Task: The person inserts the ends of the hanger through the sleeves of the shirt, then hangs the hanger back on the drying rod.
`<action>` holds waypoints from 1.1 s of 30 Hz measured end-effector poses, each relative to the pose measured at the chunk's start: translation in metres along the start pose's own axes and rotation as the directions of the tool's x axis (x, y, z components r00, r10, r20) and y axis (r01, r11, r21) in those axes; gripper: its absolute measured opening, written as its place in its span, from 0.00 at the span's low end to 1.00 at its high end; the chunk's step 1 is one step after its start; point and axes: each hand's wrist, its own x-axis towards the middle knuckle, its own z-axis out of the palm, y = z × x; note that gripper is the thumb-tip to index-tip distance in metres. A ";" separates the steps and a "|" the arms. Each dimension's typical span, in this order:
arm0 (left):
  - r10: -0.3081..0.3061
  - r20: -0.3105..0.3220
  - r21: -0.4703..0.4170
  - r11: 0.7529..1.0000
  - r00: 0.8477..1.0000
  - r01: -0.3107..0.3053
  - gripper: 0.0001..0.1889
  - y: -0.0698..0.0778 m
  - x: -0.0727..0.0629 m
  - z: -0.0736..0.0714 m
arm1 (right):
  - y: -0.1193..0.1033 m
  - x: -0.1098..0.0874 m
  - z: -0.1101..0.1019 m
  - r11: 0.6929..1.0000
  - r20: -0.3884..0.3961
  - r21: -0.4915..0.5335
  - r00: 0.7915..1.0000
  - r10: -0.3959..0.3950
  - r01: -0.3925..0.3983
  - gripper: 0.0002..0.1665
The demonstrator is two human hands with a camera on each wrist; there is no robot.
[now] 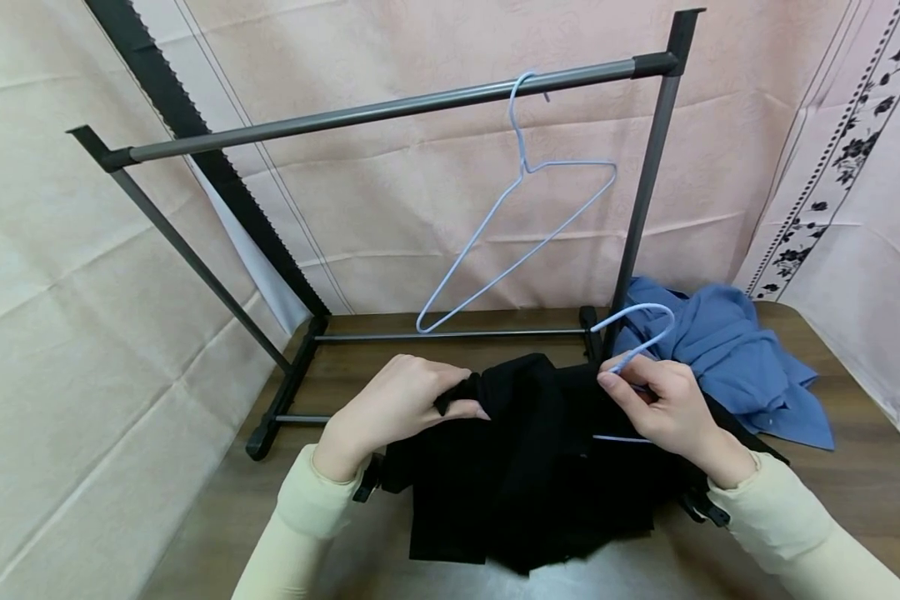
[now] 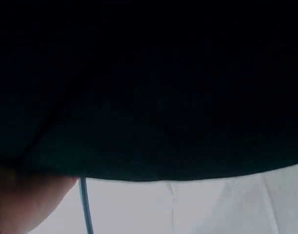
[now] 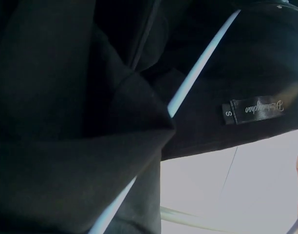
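A black garment point(image 1: 525, 467) hangs in loose folds between both hands, over the table. My left hand point(image 1: 397, 408) grips its upper left edge, with bunched cloth between thumb and fingers. At the right, my right hand point(image 1: 667, 408) pinches a light blue hanger point(image 1: 672, 318) just below its hook. Part of that hanger's bar point(image 3: 200, 66) runs across the opening of the garment and disappears under a fold. Inside the neckband a small label point(image 3: 258, 108) shows. Dark cloth point(image 2: 154, 97) fills most of the left wrist view.
Behind the hands stands a dark metal rack point(image 1: 382, 112) on the wooden table point(image 1: 870, 467). Another light blue hanger point(image 1: 577, 162) hangs bare from its top bar. A crumpled blue cloth point(image 1: 750, 358) lies by the rack's right foot. Pale curtains point(image 1: 367, 208) surround the table.
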 end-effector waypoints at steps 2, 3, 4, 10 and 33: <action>0.015 -0.024 0.025 1.000 1.000 -0.014 0.25 0.001 0.002 0.003 | -0.001 0.001 0.001 1.000 0.003 0.008 1.000 -0.001 0.001 0.26; 0.022 -0.035 0.034 0.999 0.999 -0.020 0.25 0.001 0.002 0.004 | -0.001 0.001 0.002 1.000 0.004 0.014 1.000 -0.005 0.005 0.26; 0.027 -0.043 0.041 0.999 0.999 -0.025 0.26 0.002 0.003 0.005 | -0.002 0.002 0.003 1.000 0.006 0.020 1.000 -0.010 0.010 0.26; 0.067 -0.058 0.056 0.996 0.996 -0.064 0.28 0.007 0.008 0.010 | -0.005 0.005 0.010 0.998 0.026 0.049 0.999 -0.041 0.039 0.24; -0.076 -0.064 0.062 0.995 0.995 0.080 0.24 0.038 0.034 0.029 | -0.009 0.008 0.026 0.995 0.052 0.023 0.993 -0.103 0.102 0.21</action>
